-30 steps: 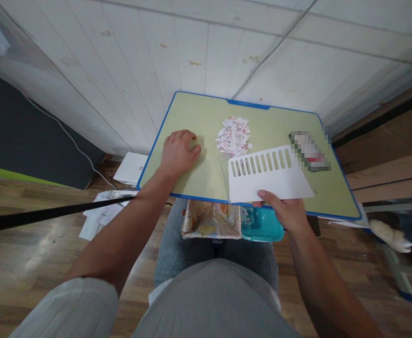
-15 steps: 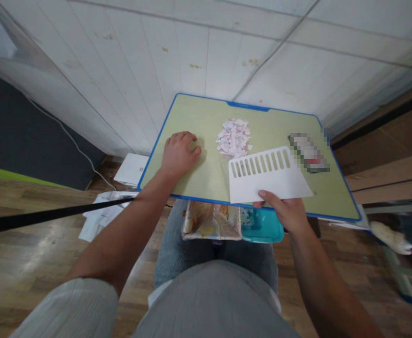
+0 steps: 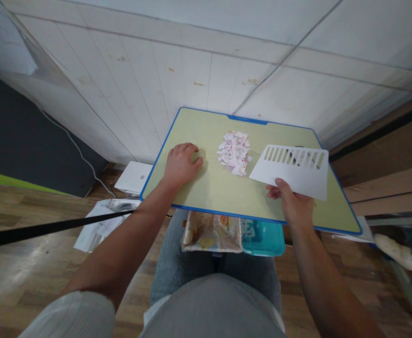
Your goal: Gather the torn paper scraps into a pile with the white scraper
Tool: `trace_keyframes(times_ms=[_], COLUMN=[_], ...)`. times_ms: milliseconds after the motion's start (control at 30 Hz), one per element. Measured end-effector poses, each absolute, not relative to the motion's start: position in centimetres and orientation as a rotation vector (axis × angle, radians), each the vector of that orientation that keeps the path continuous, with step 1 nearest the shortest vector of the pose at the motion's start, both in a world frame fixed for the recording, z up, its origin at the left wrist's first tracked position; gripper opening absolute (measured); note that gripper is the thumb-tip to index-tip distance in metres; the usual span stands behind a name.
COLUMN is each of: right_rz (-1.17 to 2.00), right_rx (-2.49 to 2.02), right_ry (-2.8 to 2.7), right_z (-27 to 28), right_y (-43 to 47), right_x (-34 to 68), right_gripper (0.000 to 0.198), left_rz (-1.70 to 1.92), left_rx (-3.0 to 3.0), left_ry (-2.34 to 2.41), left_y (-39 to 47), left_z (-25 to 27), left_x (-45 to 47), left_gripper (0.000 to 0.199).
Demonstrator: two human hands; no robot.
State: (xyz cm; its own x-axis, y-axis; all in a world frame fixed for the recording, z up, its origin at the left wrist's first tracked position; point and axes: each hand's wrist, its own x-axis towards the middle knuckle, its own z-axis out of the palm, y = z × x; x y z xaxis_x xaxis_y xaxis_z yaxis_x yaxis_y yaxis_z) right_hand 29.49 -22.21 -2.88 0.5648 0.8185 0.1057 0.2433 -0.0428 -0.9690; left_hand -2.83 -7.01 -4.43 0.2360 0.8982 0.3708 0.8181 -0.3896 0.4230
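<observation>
A pile of torn paper scraps lies in the middle of a pale yellow-green board with a blue rim. My right hand grips a white slotted scraper, thumb on top and fingers beneath. The scraper is a flat trapezoid with a row of long slots along its far edge, held over the board's right side, right of the pile. My left hand rests on the board's left side, fingers loosely bent and apart, with nothing in it. A dark object is mostly hidden beneath the scraper, partly visible through its slots.
Below the board's near edge, over my lap, sit a patterned lined box and a turquoise plastic tub with small bits inside. A white panelled wall rises behind the board. Cardboard stands at the right.
My right hand has moved the scraper rightward, away from the pile and over the dark object, and turned it. My left hand stays in place on the board. The view has tilted slightly up.
</observation>
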Motion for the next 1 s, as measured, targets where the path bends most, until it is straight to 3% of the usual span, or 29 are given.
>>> trace_keyframes(times_ms=[433, 800, 1000], right_rz=[0.624, 0.612, 0.630], right_rx=[-1.599, -1.598, -1.576], right_ry=[-0.978, -0.964, -0.990], right_z=[-3.69, -3.79, -3.97], right_y=[-21.98, -22.06, -22.03], right_x=[29.83, 29.78, 29.78], right_gripper=[0.058, 0.046, 0.049], left_rz=[0.825, 0.841, 0.826], left_rx=[2.351, 2.351, 2.339], left_ry=[1.644, 1.644, 1.658], left_y=[-6.92, -6.95, -6.97], left_z=[-4.25, -4.36, -4.32], left_x=[-3.02, -3.02, -2.94], left_gripper=[0.033, 0.032, 0.032])
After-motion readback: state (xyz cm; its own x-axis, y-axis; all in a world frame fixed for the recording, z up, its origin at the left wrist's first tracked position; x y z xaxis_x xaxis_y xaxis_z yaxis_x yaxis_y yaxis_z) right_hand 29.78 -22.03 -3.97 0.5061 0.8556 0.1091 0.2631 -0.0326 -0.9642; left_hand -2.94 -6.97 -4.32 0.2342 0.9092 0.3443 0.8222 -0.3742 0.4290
